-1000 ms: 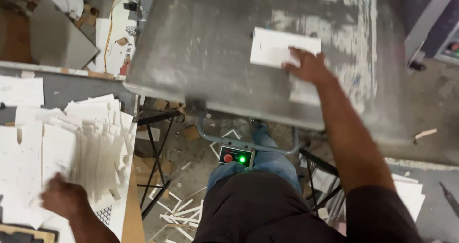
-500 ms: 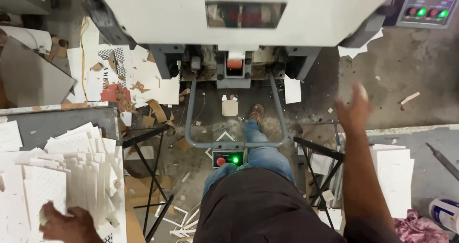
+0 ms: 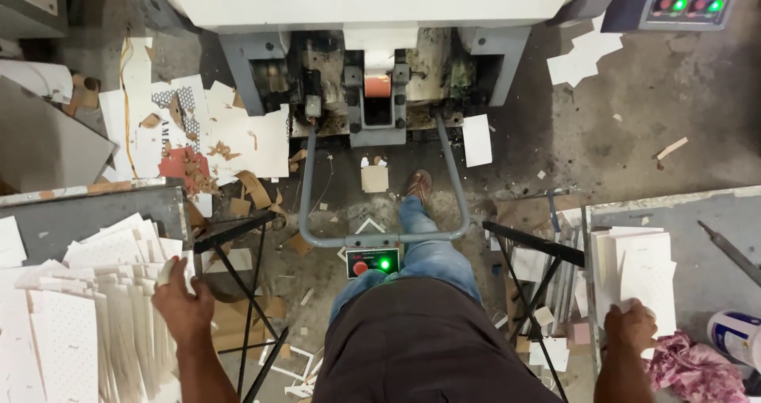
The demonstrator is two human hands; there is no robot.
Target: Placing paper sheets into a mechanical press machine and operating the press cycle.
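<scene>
My left hand rests on a fanned pile of white punched card sheets on the grey table at lower left, fingers curled over the sheets' edge. Over on the lower right table, my right hand lies on a neat stack of white sheets, gripping the top one at its near edge. Between my hands are my lap and jeans-clad leg. A big white and grey press machine stands straight ahead, with a grey tube bar in front of it.
A small box with a red button and green light sits by my knee. Card offcuts litter the floor. A control panel with green lights is at top right. A pink rag and white tub lie at lower right.
The view tilted down from the machine's plate to the floor. My right hand came back from the sheet on the plate down to the right stack. My left hand shifted right on the pile.
</scene>
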